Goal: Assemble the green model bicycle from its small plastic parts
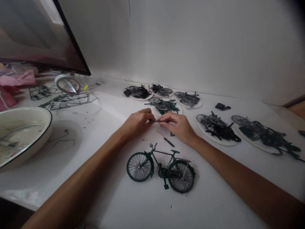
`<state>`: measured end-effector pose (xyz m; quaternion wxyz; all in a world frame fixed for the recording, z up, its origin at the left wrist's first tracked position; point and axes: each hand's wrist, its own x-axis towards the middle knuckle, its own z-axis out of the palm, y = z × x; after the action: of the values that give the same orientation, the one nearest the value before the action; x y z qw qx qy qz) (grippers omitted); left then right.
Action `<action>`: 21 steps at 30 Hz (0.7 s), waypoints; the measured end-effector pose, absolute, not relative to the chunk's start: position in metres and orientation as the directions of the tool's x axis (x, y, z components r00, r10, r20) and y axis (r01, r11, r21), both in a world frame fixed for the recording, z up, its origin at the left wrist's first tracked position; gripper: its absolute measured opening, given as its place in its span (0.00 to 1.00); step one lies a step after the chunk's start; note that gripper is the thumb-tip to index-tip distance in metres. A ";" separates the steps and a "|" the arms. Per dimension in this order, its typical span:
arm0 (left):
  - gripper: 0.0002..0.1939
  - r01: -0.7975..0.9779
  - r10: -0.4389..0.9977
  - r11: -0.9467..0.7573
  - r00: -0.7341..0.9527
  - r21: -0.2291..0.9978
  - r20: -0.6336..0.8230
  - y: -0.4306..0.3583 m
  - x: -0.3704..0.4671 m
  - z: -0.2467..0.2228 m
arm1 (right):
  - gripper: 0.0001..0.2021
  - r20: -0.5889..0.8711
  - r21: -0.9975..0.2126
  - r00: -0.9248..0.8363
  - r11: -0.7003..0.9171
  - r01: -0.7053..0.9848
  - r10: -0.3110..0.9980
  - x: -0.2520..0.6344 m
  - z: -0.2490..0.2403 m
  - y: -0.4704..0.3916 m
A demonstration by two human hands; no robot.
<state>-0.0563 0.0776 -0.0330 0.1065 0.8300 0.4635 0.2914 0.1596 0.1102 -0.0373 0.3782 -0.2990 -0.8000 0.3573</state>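
My left hand (141, 121) and my right hand (179, 126) meet fingertip to fingertip above the white table. Between them is a small dark part (156, 121), pinched from both sides; its kind is too small to make out. Just below lies a small screwdriver (166, 139) with a dark handle, and a little dark piece (172, 134) sits beside my right hand. Nearer to me, a green model bicycle (162, 168) lies on its side, with wheels, saddle, rear rack and a pedal showing.
Several white plates (227, 142) carry bicycle parts behind and to the right. At left stand an enamel basin (30, 149), a tape roll (59, 83), part frames (69, 101) and a monitor (43, 35). Black pieces (222, 106) lie near the wall.
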 end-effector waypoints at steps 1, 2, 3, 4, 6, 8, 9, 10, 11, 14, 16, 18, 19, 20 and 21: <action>0.09 0.716 0.839 -0.533 0.382 0.450 0.387 0.078 -0.056 -0.034 | 0.04 0.401 -0.801 -0.528 0.566 0.194 0.748 0.160 -0.039 0.111; 0.09 0.725 0.848 -0.518 0.362 0.455 0.388 0.077 -0.056 -0.034 | 0.05 0.410 -0.803 -0.522 0.567 0.181 0.748 0.160 -0.040 0.111; 0.09 0.730 0.855 -0.503 0.343 0.463 0.389 0.077 -0.055 -0.034 | 0.05 0.420 -0.804 -0.516 0.570 0.171 0.747 0.160 -0.041 0.112; 0.09 0.730 0.859 -0.496 0.334 0.471 0.387 0.077 -0.055 -0.033 | 0.06 0.427 -0.803 -0.512 0.573 0.164 0.745 0.160 -0.041 0.112; 0.09 0.700 0.852 -0.517 0.367 0.492 0.373 0.076 -0.056 -0.032 | 0.05 0.430 -0.799 -0.519 0.579 0.164 0.739 0.161 -0.041 0.110; 0.09 0.666 0.836 -0.548 0.407 0.506 0.368 0.076 -0.058 -0.034 | 0.05 0.423 -0.790 -0.541 0.588 0.174 0.727 0.162 -0.041 0.110; 0.10 0.674 0.839 -0.542 0.400 0.501 0.369 0.077 -0.059 -0.036 | 0.06 0.416 -0.786 -0.551 0.591 0.182 0.723 0.162 -0.041 0.109; 0.10 0.685 0.839 -0.541 0.395 0.489 0.375 0.079 -0.060 -0.039 | 0.06 0.410 -0.783 -0.558 0.592 0.190 0.721 0.163 -0.041 0.110; 0.11 0.691 0.837 -0.544 0.406 0.477 0.367 0.080 -0.061 -0.043 | 0.06 0.403 -0.782 -0.565 0.592 0.196 0.720 0.163 -0.042 0.110; 0.13 0.708 0.839 -0.531 0.366 0.465 0.402 0.084 -0.064 -0.053 | 0.05 0.391 -0.783 -0.586 0.591 0.194 0.710 0.164 -0.042 0.110; 0.13 0.710 0.844 -0.520 0.342 0.474 0.413 0.084 -0.066 -0.055 | 0.05 0.391 -0.788 -0.592 0.589 0.180 0.705 0.163 -0.042 0.109; 0.11 0.708 0.854 -0.507 0.337 0.491 0.396 0.083 -0.066 -0.052 | 0.06 0.397 -0.796 -0.591 0.584 0.160 0.702 0.162 -0.042 0.109; 0.10 0.709 0.861 -0.498 0.336 0.500 0.382 0.082 -0.065 -0.050 | 0.06 0.400 -0.800 -0.590 0.582 0.149 0.701 0.162 -0.042 0.109; 0.10 0.708 0.868 -0.488 0.330 0.511 0.372 0.081 -0.064 -0.047 | 0.06 0.404 -0.803 -0.589 0.580 0.138 0.700 0.162 -0.043 0.110; 0.09 0.704 0.873 -0.479 0.320 0.524 0.367 0.079 -0.063 -0.044 | 0.06 0.408 -0.806 -0.588 0.579 0.127 0.698 0.162 -0.043 0.110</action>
<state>-0.0627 0.0795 -0.0444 0.1355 0.8012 0.4922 0.3123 0.1616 0.1101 -0.0431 0.3745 -0.2561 -0.8056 0.3809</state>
